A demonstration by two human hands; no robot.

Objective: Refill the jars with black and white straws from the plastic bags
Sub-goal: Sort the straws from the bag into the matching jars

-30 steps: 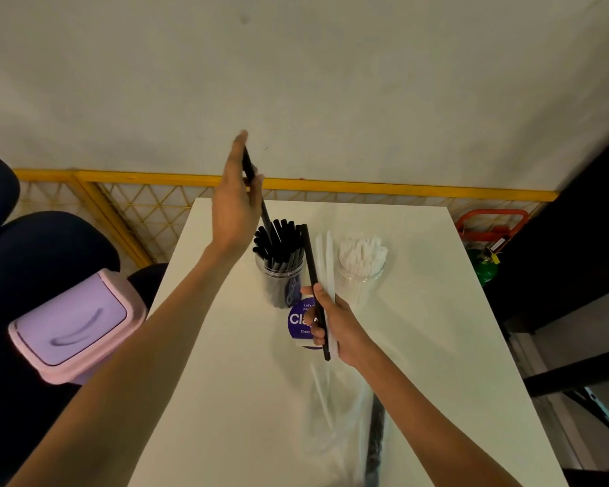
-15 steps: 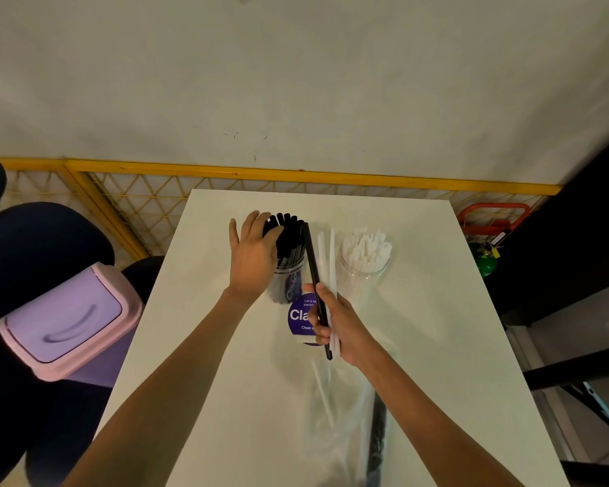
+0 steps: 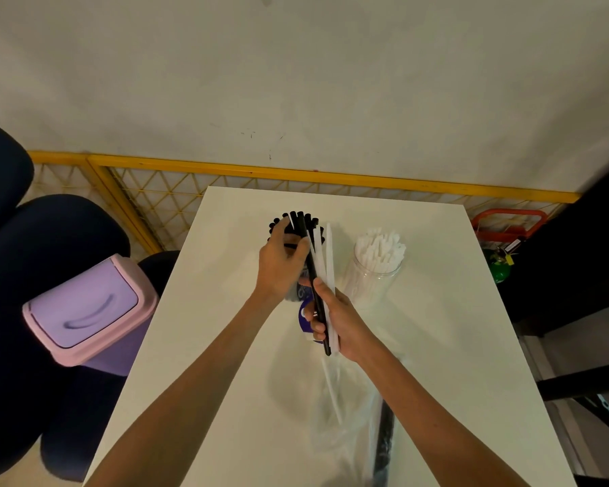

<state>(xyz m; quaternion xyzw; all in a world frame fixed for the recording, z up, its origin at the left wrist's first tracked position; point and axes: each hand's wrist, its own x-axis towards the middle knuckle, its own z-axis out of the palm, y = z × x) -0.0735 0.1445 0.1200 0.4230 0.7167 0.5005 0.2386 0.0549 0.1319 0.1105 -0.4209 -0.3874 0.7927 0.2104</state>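
Straws in hand: one black straw [image 3: 312, 275] and a few white straws [image 3: 321, 261], smooth slender tubes, rise as a narrow fan from the right hand [image 3: 338, 318], whose fingers wrap their lower ends. The left hand [image 3: 278, 265] pinches the black straw's upper part between thumb and curled fingers, in front of the black-straw jar [image 3: 296, 291], which it largely hides. The white-straw jar [image 3: 373, 275], clear plastic, stands apart to the right; the fan rises in the gap between the jars. Both jars sit nearer the far edge of the white table [image 3: 208, 346], beyond which runs a yellow mesh fence [image 3: 176, 198]. Crinkled clear plastic bags [image 3: 345, 427] lie toward the near edge.
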